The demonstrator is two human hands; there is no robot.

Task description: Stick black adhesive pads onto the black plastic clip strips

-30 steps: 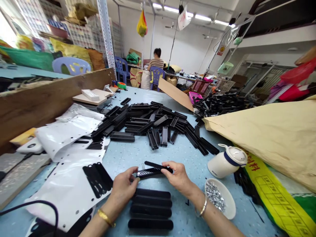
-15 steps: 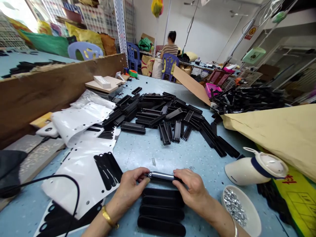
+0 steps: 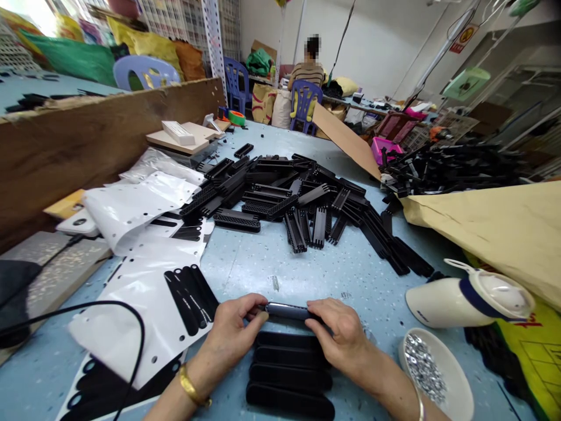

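Between my hands is a narrow dark strip-shaped piece (image 3: pixel 287 311) with a shiny upper face, held level just above the table. My left hand (image 3: pixel 239 321) pinches its left end between thumb and fingers. The other end is gripped by my right hand (image 3: pixel 337 330), whose fingertips cover it. Directly below lie several black rounded strips (image 3: pixel 289 374) in a stacked row, close to both hands. A white sheet (image 3: pixel 127 316) with black adhesive strips (image 3: pixel 191 299) on it lies left of my left hand.
A heap of black slotted plastic pieces (image 3: pixel 272 199) spreads across the table's middle. To the right are a cream bottle (image 3: pixel 451 302) on its side and a white bowl (image 3: pixel 460 380) of small metal parts. A black cable (image 3: pixel 109 303) crosses the left side. A person (image 3: pixel 309 70) sits far back.
The dark piece has tilted slightly between my fingers, so its shiny face shows differently. Both hands keep their hold in nearly the same place. The camera view has shifted a little.
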